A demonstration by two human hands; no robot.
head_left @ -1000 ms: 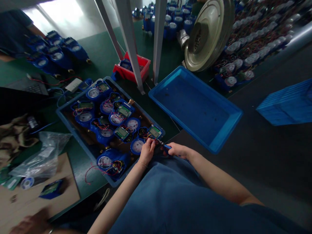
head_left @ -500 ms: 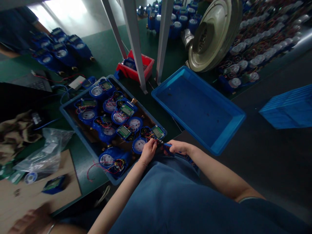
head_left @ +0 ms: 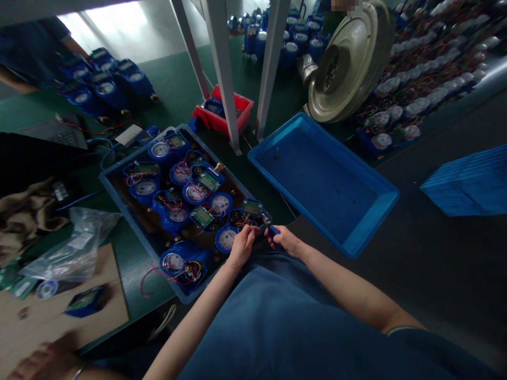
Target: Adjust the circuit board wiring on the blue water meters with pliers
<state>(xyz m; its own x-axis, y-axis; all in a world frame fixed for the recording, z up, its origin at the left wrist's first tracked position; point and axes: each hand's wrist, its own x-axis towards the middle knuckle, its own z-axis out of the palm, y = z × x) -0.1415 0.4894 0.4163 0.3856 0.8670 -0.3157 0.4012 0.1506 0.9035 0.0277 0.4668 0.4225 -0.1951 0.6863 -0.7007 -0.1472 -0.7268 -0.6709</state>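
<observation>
My right hand (head_left: 287, 240) is closed around blue-handled pliers (head_left: 271, 228), which look like small cutters. Their metal jaws point up and left, close to the corner of a display board (head_left: 252, 208). That board sits on a blue water meter (head_left: 226, 239) with a round dial and thin loose wires, at the near right corner of a blue-grey crate (head_left: 138, 228). Beside the dial, my left hand (head_left: 243, 244) is closed with its fingertips pinched together near the wires. Whatever is between those fingertips is too small to make out.
Several more open meters fill the crate. A blue tray (head_left: 317, 179) lies to the right, with a red bin (head_left: 243, 116) and metal posts behind. Left are a plastic bag (head_left: 85, 237) and another person's hand (head_left: 43, 361). Stacked blue trays (head_left: 469, 182) stand far right.
The pliers have turned from pointing left to pointing up and left, their jaws now by the board. The board has shifted slightly left and up. My left hand stays almost in place.
</observation>
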